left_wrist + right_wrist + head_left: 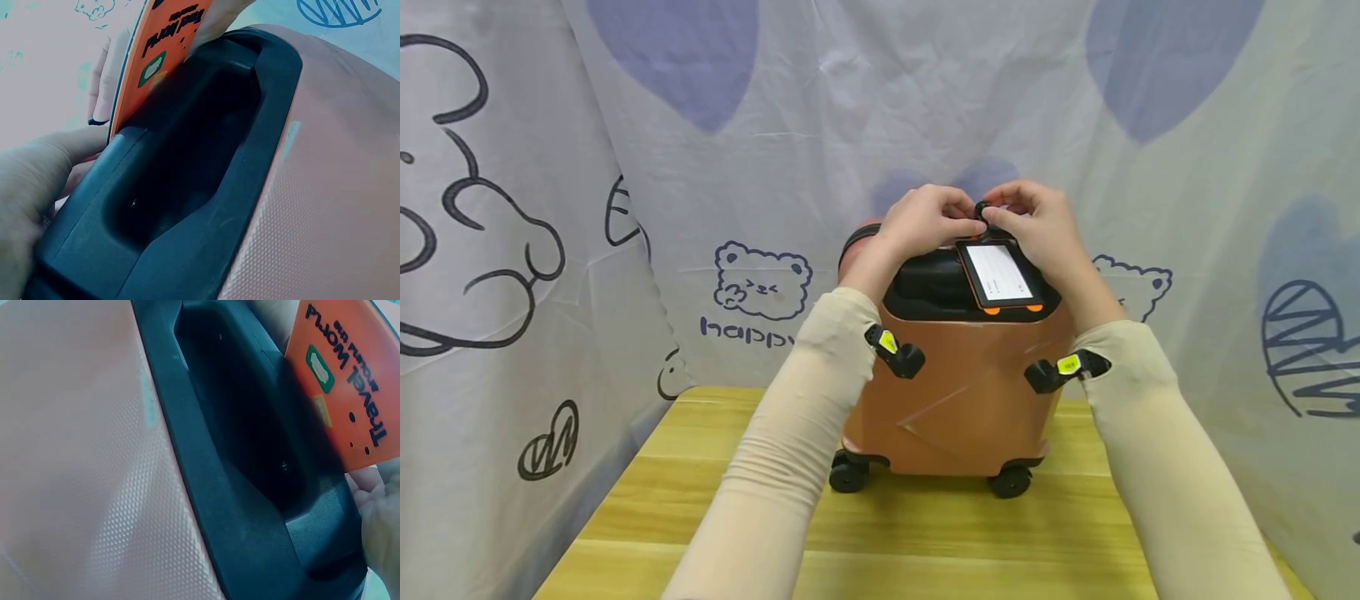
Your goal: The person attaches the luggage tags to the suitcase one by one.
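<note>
A small copper-pink suitcase (955,392) stands upright on its wheels in the head view. A luggage tag (1000,271) hangs over its black top panel (921,287), white card side toward me. The tag's orange back (340,381) with black lettering shows in the right wrist view. At the tag's upper end, my left hand (925,218) pinches the short black strap (982,212) between thumb and fingers. My right hand (1037,227) pinches the strap from the other side, fingertips close to the left ones. In the left wrist view the tag (150,69) stands beside the recessed grip.
The suitcase rests on a yellow wood-grain table (700,467). Behind and at both sides hangs a pale curtain (880,100) with cartoon drawings and purple hearts. Black wheels (1011,482) show under the suitcase.
</note>
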A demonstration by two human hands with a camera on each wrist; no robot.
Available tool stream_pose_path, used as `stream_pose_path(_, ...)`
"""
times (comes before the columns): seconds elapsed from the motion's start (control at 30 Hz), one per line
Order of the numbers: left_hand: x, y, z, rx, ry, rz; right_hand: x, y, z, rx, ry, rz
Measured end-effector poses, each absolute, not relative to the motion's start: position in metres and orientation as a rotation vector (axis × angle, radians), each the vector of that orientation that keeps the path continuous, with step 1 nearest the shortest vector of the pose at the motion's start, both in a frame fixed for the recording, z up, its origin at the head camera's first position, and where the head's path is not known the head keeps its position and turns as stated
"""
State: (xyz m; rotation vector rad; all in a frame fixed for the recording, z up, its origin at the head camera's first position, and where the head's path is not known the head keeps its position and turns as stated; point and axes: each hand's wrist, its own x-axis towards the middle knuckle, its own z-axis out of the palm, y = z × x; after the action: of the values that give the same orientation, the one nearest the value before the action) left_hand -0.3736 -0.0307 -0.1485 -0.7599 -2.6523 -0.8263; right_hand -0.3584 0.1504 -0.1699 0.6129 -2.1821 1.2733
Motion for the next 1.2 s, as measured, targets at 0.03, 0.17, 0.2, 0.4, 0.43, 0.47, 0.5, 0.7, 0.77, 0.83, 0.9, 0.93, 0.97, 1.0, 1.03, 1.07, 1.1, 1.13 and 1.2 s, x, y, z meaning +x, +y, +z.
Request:
stream_pose_path(0.03,-0.374,-0.031,-0.149,-0.764,-2.650,-0.829,-0.359,0.150,-0.169,0.613,-2.181,1.277)
stream_pose_path(0.17,-0.374,-0.030,-0.149,-0.775,-2.655,-0.827,-0.361,0.150,-0.168,0.620,-2.176,1.277)
stream_pose_path(0.2,-0.374,-0.030,-0.149,-0.778,-2.656,-0.825,-0.361,0.151,-0.167,0.626,-2.175,1.284)
stream_pose_path(0.4,-0.372,-0.031,-0.150,-0.782,-2.662,-0.826,-0.365,0.154,-0.163,0.694,-2.192,1.325)
stream_pose_path(0.43,-0.372,-0.031,-0.150,-0.782,-2.663,-0.830,-0.365,0.155,-0.162,0.706,-2.202,1.330)
stream_pose_path(0.47,-0.372,-0.031,-0.149,-0.783,-2.663,-0.834,-0.365,0.156,-0.161,0.716,-2.214,1.338)
stream_pose_path(0.5,-0.371,-0.031,-0.149,-0.783,-2.663,-0.841,-0.365,0.157,-0.160,0.725,-2.224,1.343)
stream_pose_path(0.7,-0.370,-0.031,-0.148,-0.798,-2.651,-0.868,-0.364,0.161,-0.157,0.752,-2.252,1.380)
stream_pose_path(0.77,-0.370,-0.031,-0.147,-0.799,-2.651,-0.871,-0.365,0.162,-0.157,0.754,-2.247,1.396)
stream_pose_path(0.83,-0.369,-0.031,-0.147,-0.795,-2.656,-0.874,-0.365,0.162,-0.158,0.755,-2.238,1.404)
stream_pose_path(0.9,-0.369,-0.030,-0.147,-0.790,-2.660,-0.876,-0.365,0.163,-0.159,0.755,-2.232,1.402)
stream_pose_path(0.93,-0.369,-0.030,-0.147,-0.787,-2.661,-0.876,-0.365,0.163,-0.160,0.756,-2.228,1.402)
stream_pose_path(0.97,-0.368,-0.030,-0.147,-0.785,-2.661,-0.876,-0.365,0.163,-0.160,0.757,-2.223,1.403)
stream_pose_path(1.0,-0.368,-0.031,-0.147,-0.783,-2.661,-0.875,-0.364,0.163,-0.161,0.759,-2.217,1.406)
stream_pose_path(1.03,-0.368,-0.031,-0.147,-0.781,-2.660,-0.874,-0.364,0.163,-0.161,0.758,-2.214,1.406)
stream_pose_path(1.07,-0.368,-0.031,-0.147,-0.781,-2.659,-0.875,-0.363,0.163,-0.162,0.758,-2.207,1.404)
stream_pose_path(1.1,-0.367,-0.031,-0.147,-0.780,-2.659,-0.876,-0.363,0.163,-0.162,0.758,-2.201,1.409)
stream_pose_path(1.13,-0.367,-0.031,-0.147,-0.781,-2.660,-0.877,-0.363,0.162,-0.163,0.757,-2.195,1.409)
stream_pose_path(1.2,-0.367,-0.031,-0.147,-0.783,-2.660,-0.878,-0.362,0.162,-0.164,0.752,-2.187,1.406)
